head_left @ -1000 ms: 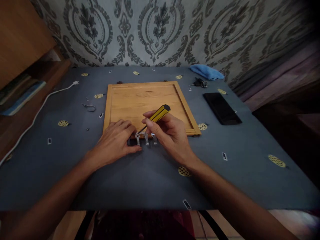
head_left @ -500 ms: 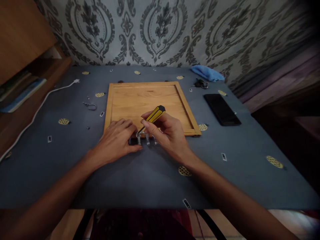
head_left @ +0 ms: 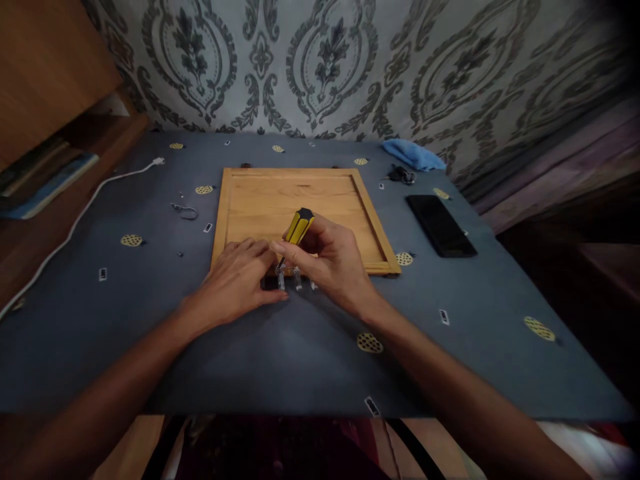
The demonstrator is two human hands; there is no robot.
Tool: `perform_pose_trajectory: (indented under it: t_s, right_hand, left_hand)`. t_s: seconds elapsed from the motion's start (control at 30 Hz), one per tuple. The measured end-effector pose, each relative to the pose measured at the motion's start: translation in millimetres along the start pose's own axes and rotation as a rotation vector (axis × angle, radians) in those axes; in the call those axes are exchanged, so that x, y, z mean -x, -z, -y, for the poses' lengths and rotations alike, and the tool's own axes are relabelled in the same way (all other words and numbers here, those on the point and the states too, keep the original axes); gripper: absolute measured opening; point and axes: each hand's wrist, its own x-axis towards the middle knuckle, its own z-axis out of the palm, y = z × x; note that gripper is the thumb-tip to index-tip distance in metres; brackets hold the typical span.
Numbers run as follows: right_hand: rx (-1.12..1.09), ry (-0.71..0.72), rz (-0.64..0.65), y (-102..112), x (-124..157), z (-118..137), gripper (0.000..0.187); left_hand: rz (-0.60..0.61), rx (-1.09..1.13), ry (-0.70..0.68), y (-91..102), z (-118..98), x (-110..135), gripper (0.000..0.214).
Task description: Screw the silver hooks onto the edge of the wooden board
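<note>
A framed wooden panel (head_left: pixel 290 193) lies flat on the table. Along its near edge sits a row of metal hooks (head_left: pixel 299 279), partly covered by my hands. My left hand (head_left: pixel 237 273) is closed over that edge at the left, fingers on top and the thumb in front beside the hooks. In my right hand (head_left: pixel 333 263) is a yellow-and-black screwdriver (head_left: pixel 300 227), its handle pinched between thumb and fingers. The screwdriver is tilted, its shaft pointing down at the leftmost visible hook. Whether its tip sits in a screw is too small to tell.
Right of the panel lie a black phone (head_left: pixel 441 225), a bunch of keys (head_left: pixel 401 175) and a blue cloth (head_left: pixel 414 155). To the left are a loose hook-like metal piece (head_left: pixel 185 211), a tiny screw (head_left: pixel 180 254) and a white cable (head_left: pixel 80 220). A patterned wall stands behind.
The screwdriver stands more upright, its handle end having swung left with my right hand. My left hand keeps its place on the panel edge. The camera view has shifted slightly.
</note>
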Motion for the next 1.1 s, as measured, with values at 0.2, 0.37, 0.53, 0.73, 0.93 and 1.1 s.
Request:
perform_pose_trajectory:
  t_s: [0.2,0.37,0.53,0.73,0.93,1.1]
  right_hand:
    - [-0.184,-0.044,0.23,13.4,-1.0,7.7,0.035]
    - [-0.03,0.019,0.137,11.6,0.4,2.7,0.039]
    - [0.265,0.175,0.023,8.4,1.4,0.5,0.041]
    - [0.27,0.187,-0.037,1.4,1.7,-2.1,0.042]
    - [-0.07,-0.014,0.046,5.3,3.2,2.1,0.037]
    - [-0.177,0.004,0.176,12.8,3.0,6.5,0.035]
  left_hand:
    - [0.052,-0.011,0.003,2.5,-0.9,-0.9,0.044]
    - [0.051,-0.013,0.003,3.0,-1.0,-1.0,0.046]
    - [0.03,-0.02,-0.011,0.9,0.8,0.1,0.042]
    - [0.015,-0.027,-0.012,0.2,0.1,0.2,0.049]
    - [0.02,-0.019,-0.004,1.7,-0.7,-0.6,0.046]
    - [0.027,-0.009,-0.014,0.8,0.2,-0.2,0.041]
